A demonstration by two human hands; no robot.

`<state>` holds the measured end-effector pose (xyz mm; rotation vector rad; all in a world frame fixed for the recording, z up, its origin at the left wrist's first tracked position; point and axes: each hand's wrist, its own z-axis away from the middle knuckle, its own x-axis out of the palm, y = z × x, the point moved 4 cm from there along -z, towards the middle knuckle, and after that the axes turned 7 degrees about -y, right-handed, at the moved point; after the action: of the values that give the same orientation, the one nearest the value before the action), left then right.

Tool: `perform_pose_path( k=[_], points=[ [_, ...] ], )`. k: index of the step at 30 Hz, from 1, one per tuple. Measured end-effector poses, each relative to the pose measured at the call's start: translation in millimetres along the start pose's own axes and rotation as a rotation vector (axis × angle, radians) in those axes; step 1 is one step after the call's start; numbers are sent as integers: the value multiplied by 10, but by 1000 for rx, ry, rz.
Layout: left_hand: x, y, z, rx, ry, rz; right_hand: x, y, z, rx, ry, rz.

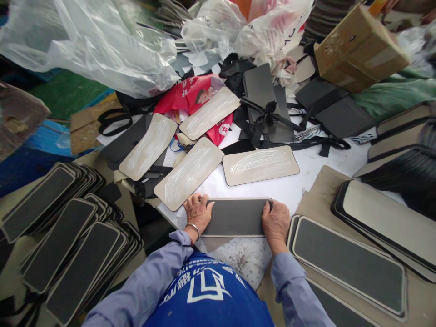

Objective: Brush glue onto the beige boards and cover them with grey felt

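Observation:
A dark grey rectangular panel [236, 218] with a thin pale edge lies flat near the table's front edge. My left hand [198, 212], with a bracelet at the wrist, grips its left end. At its right end, my right hand [276, 223] has its fingers curled over the edge. Just beyond are several beige panels with whitish, glossy streaks: one [260, 165] behind my right hand, another [189, 173] behind my left hand, and two more [148, 146] [210, 113] farther back.
Stacks of dark panels [83, 272] fill the left side. More dark panels [347, 263] and a beige-topped stack [391, 218] lie at the right. Tied black panels [260, 91], plastic bags [102, 45] and a cardboard box [361, 50] are at the back.

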<state>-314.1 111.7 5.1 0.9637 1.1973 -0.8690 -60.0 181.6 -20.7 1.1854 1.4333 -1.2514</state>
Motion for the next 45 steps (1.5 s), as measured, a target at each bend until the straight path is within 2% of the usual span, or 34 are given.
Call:
perform_pose_path(
  k=[4,8,10,13,15,17,19,21,26,30,33,37,39,42,45],
  points=[
    [-38,11,4,-8,13,-3,-26,-25,46,-8,18,-20],
    [-141,33,-1,-6,24,12,-113,68,-34,-51,78,-222],
    [-192,84,-56,29,65,81,-187,195,-226,-54,130,-278],
    [-209,219,-277,76,107,346,-266,418,-705,-27,177,-242],
    [-156,303,-510,-10,78,580,-249,542,-1057,8,147,-197],
    [-62,364,-749,-190,22,791,-176,627,-1338,47,61,-137],
    [27,418,-945,-327,-31,919,-89,675,-1503,74,-25,-80],
    [83,452,-1084,-371,-60,952,-31,705,-1568,91,-59,-56],
    [145,436,-1188,-368,-97,934,-1,788,-1596,181,-82,-225],
    [92,459,-1161,-316,-87,904,-2,863,-1608,308,-126,-368],
    [-33,513,-1124,-282,-62,886,-26,908,-1595,336,-126,-418],
    [-316,537,-1020,-229,-28,859,-170,953,-1500,349,-144,-511],
    [-477,459,-906,-199,-5,848,-311,936,-1372,348,-154,-619],
    [-639,184,-603,-187,1,887,-527,825,-1022,321,-171,-851],
    [-597,-170,-170,-237,-93,968,-600,653,-500,285,-218,-971]
  ],
)
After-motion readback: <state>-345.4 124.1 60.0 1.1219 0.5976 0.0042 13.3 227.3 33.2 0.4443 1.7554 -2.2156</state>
